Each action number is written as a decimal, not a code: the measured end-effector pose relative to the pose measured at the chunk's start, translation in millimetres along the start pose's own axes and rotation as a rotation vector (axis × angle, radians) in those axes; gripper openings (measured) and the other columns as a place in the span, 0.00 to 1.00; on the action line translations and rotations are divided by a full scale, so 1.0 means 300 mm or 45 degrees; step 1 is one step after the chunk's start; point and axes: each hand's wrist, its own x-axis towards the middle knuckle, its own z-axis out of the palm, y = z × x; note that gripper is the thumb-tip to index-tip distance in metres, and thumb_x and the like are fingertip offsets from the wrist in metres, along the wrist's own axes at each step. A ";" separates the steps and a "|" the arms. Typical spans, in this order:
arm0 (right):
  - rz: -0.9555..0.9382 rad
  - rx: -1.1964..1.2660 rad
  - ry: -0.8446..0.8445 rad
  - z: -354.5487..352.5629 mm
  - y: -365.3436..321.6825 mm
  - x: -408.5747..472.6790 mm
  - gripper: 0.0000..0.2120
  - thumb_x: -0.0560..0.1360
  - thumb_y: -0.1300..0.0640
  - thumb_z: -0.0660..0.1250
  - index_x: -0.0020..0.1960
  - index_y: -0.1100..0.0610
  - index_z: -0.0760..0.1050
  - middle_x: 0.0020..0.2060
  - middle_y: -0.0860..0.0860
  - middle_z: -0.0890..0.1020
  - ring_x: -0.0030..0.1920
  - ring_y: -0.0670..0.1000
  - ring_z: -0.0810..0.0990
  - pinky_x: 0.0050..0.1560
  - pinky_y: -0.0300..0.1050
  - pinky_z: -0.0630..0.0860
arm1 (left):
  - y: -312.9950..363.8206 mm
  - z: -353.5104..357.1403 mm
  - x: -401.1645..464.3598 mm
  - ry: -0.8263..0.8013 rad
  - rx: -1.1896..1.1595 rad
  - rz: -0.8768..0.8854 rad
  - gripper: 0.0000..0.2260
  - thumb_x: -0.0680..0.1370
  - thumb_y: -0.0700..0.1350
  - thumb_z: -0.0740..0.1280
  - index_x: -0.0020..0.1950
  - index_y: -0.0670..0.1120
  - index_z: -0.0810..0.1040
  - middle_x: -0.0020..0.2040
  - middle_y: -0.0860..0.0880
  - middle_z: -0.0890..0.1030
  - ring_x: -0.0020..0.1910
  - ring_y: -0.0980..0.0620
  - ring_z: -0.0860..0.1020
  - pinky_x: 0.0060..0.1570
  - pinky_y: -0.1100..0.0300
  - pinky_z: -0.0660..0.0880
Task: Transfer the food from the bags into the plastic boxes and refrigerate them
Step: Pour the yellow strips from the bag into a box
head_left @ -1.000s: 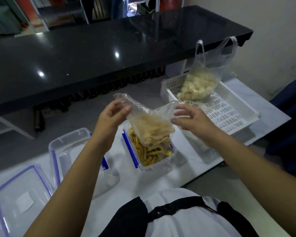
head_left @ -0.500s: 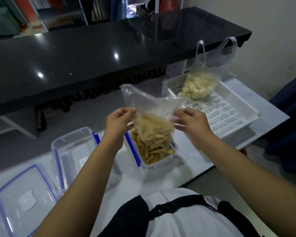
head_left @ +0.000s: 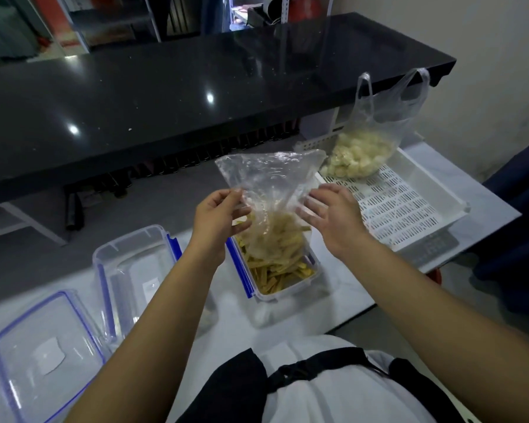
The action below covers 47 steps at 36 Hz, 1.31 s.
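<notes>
Left hand (head_left: 219,216): pinches the inverted bag (head_left: 269,190).
Right hand (head_left: 330,213): fingers spread, touching the bag's side.
Box (head_left: 287,290): on the counter (head_left: 333,300), receiving yellow strips (head_left: 275,273).
Risk: one-sided hold may tilt the bag, spilling strips over the rim.

Surface: a white marbled table (head_left: 342,294), with a black glossy counter (head_left: 165,96) standing higher behind it.
Near left corner: a clear lid with blue edging (head_left: 43,355), lying flat.
Left of middle: an empty clear box (head_left: 135,270) with blue clips.
Middle: a clear box of yellow food strips (head_left: 275,270), standing just beside the empty one.
Right end: a white slotted tray (head_left: 409,203), resting on the table.
</notes>
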 end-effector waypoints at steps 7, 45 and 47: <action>-0.219 -0.706 -0.303 -0.084 0.096 -0.072 0.19 0.68 0.51 0.72 0.59 0.43 0.81 0.61 0.39 0.80 0.66 0.41 0.74 0.61 0.38 0.73 | -0.056 -0.043 -0.022 -0.152 0.261 0.080 0.12 0.76 0.50 0.73 0.59 0.51 0.81 0.52 0.54 0.85 0.52 0.57 0.83 0.53 0.60 0.78; -0.362 -0.690 -0.178 -0.037 0.041 -0.051 0.14 0.75 0.70 0.68 0.56 0.56 0.83 0.51 0.51 0.86 0.43 0.53 0.86 0.44 0.54 0.85 | -0.137 -0.128 -0.085 0.067 0.275 0.160 0.09 0.80 0.42 0.67 0.56 0.53 0.83 0.50 0.54 0.86 0.51 0.55 0.83 0.48 0.61 0.80; -0.368 -0.680 -0.186 -0.033 0.033 -0.050 0.14 0.76 0.70 0.67 0.56 0.56 0.83 0.50 0.53 0.86 0.42 0.51 0.86 0.42 0.50 0.84 | -0.152 -0.134 -0.098 0.064 0.301 0.179 0.10 0.80 0.42 0.68 0.56 0.54 0.83 0.51 0.55 0.85 0.52 0.59 0.82 0.47 0.65 0.79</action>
